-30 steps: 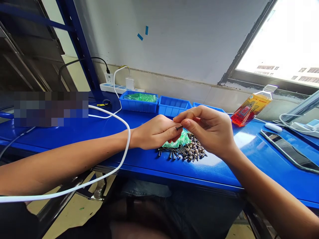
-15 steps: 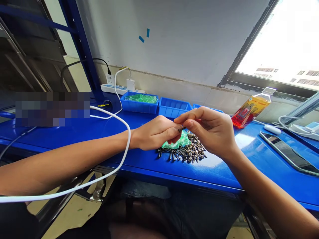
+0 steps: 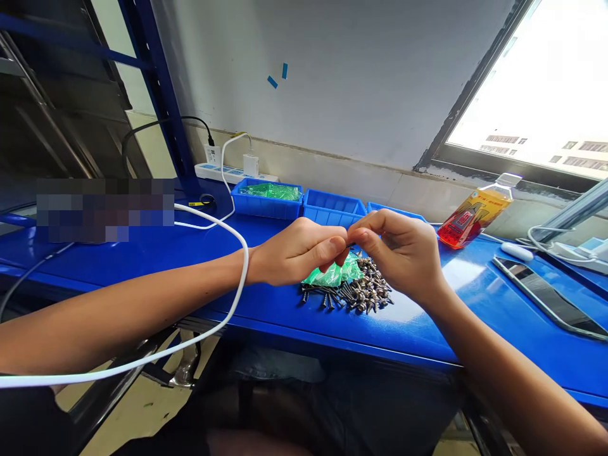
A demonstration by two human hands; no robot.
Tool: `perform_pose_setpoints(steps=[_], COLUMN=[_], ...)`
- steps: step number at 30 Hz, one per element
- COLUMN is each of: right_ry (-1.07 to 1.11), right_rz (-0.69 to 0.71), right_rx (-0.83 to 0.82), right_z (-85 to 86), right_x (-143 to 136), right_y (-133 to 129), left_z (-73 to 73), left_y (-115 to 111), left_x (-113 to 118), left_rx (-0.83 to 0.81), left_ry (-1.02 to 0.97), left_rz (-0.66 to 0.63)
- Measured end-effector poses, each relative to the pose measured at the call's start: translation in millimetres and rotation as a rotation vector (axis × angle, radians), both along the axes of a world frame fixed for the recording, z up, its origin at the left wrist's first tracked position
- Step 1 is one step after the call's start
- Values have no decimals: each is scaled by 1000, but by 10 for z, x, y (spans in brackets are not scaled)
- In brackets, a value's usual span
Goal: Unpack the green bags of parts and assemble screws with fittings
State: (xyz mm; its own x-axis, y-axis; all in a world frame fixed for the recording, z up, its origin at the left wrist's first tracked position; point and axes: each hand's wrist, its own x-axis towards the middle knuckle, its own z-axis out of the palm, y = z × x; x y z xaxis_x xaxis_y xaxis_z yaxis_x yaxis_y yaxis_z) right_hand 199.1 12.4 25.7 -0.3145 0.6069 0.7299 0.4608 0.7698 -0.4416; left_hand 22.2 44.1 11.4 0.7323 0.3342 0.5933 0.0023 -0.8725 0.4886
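My left hand [image 3: 304,251] is closed, thumb pressed on the curled fingers; what it may hold is hidden. Touching its fingertips, my right hand [image 3: 403,250] pinches a small dark screw [image 3: 350,245], of which only a bit shows between the two hands. Below them on the blue table [image 3: 266,304] lies a pile of screws [image 3: 373,288], some long and black, others shorter and silvery. A crumpled green plastic bag [image 3: 335,273] rests against the pile, partly hidden under my left hand.
Blue bins [image 3: 332,206] line the wall, the left one holding green plastic [image 3: 273,191]. A bottle [image 3: 475,212] and a phone [image 3: 551,297] are at the right. A white cable [image 3: 240,288] crosses above my left forearm. Behind the bins lies a power strip [image 3: 213,173].
My left thumb has shifted over the fingertips, and less of the screw shows between the hands. The view has shifted slightly.
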Motion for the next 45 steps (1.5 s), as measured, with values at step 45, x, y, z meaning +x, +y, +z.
perform_pose_setpoints(steps=[45], right_ry=[-441], right_rz=[-28], right_rx=[538], right_z=[-34], right_x=[-21], right_y=[-53], left_z=[12], left_y=[-3], left_x=[-6], left_rx=[5], left_ry=[-73], left_rz=[10])
